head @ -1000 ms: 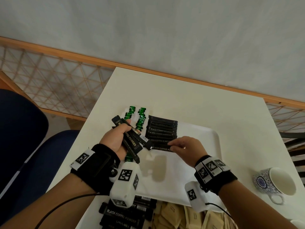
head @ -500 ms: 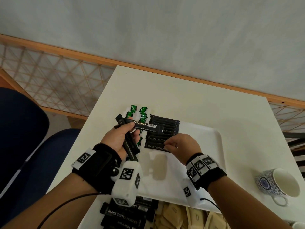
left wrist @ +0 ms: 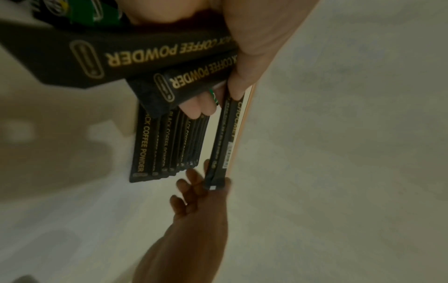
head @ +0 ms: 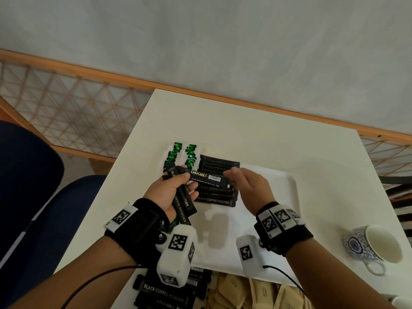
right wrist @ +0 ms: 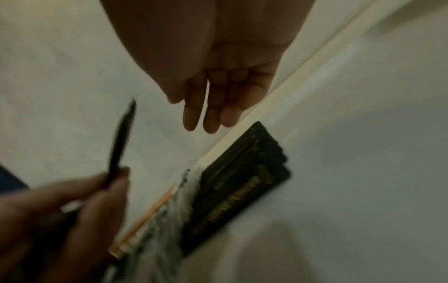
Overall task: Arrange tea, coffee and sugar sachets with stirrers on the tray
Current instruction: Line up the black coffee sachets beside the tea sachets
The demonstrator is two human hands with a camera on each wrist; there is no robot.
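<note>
My left hand (head: 185, 184) grips a bundle of black coffee sachets (left wrist: 150, 55) above the left end of the white tray (head: 278, 197). From the bundle its thumb and fingers hold out one black sachet marked CHOCMET (head: 207, 177) sideways to the right. My right hand (head: 231, 177) is at that sachet's free end with straight fingers (right wrist: 206, 114). In the right wrist view a gap shows between them and the sachet (right wrist: 121, 137). A row of black coffee sachets (head: 214, 200) lies on the tray below, with green tea sachets (head: 191, 152) to its left.
Loose black sachets (head: 165, 291) and brown paper sachets (head: 256, 293) lie at the table's near edge. A blue-patterned cup (head: 374, 244) stands on the table to the right of the tray. A blue chair (head: 33, 175) stands left of the table.
My right hand has lifted off the row on the tray and come up to the sachet. My left hand has turned one sachet out sideways from its bundle.
</note>
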